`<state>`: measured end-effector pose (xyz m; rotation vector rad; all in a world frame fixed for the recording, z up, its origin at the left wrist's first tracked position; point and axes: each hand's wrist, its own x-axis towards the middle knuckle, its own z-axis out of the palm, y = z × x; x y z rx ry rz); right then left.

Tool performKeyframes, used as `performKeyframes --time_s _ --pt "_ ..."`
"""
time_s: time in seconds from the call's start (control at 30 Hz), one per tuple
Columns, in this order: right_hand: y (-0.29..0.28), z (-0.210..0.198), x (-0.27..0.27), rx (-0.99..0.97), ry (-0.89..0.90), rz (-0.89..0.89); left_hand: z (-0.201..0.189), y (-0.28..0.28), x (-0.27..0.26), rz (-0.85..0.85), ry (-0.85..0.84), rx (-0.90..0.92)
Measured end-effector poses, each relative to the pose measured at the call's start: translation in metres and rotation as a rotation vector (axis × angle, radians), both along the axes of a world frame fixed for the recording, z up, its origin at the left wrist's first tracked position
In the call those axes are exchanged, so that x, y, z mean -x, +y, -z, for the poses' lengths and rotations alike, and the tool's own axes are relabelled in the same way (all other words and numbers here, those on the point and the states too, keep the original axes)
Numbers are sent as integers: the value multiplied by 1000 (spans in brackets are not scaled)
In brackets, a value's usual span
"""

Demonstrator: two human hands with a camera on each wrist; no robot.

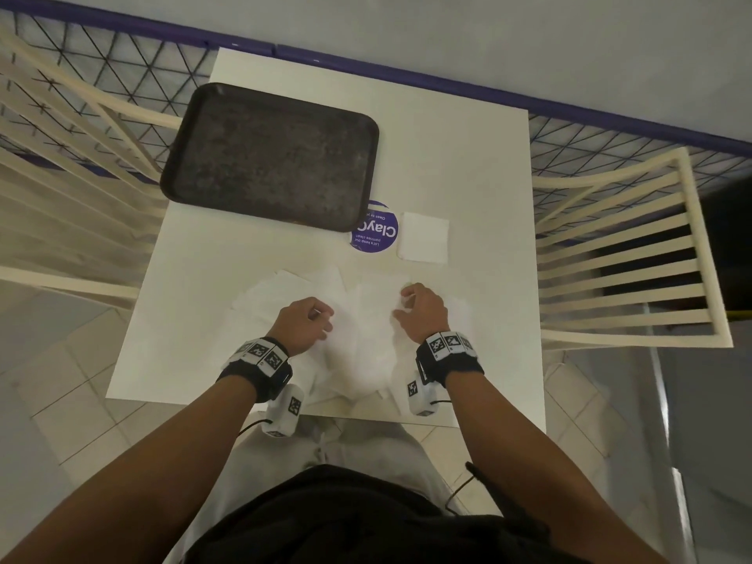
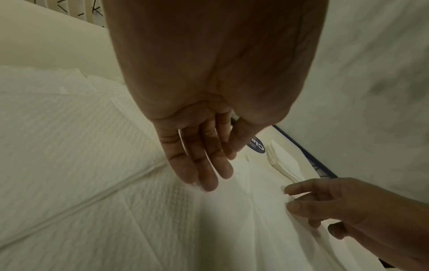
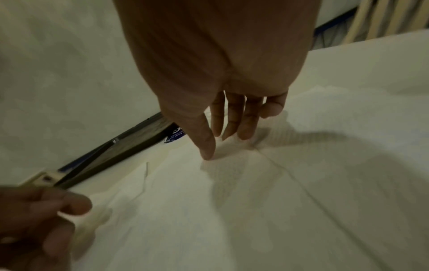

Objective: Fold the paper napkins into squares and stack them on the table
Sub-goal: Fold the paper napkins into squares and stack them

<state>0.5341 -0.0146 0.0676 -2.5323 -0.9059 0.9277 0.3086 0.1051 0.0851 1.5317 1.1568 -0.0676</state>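
Observation:
Several unfolded white paper napkins (image 1: pixel 366 343) lie overlapping at the near edge of the white table (image 1: pixel 468 156). Both hands are over the top sheet. My left hand (image 1: pixel 315 319) reaches down with straight fingers (image 2: pixel 206 181) whose tips touch the embossed napkin (image 2: pixel 92 165). My right hand (image 1: pixel 407 303) is spread on the sheet's right part, its thumb tip and fingertips (image 3: pixel 243 133) pressing the paper (image 3: pixel 278 201) near a crease. One napkin folded into a square (image 1: pixel 424 237) lies farther back on the right; the left wrist view shows it edge-on (image 2: pixel 283 163).
A dark rectangular tray (image 1: pixel 268 156) sits at the back left of the table, partly covering a round purple sticker (image 1: pixel 376 234). Cream slatted chairs stand to the left (image 1: pixel 61 177) and right (image 1: pixel 630 254). A wall runs behind the table.

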Motion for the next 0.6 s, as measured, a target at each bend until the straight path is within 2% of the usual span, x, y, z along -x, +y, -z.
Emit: performKeyframes --time_s 0.33,0.43,0.6 --pt "4 -22 11 -94 -21 -20 5 -3 16 16 -19 -2" --pt "5 -26 13 -235 39 13 4 -3 15 24 -23 -3" --pt "16 -58 19 -394 206 104 -7 -4 6 25 -96 93"
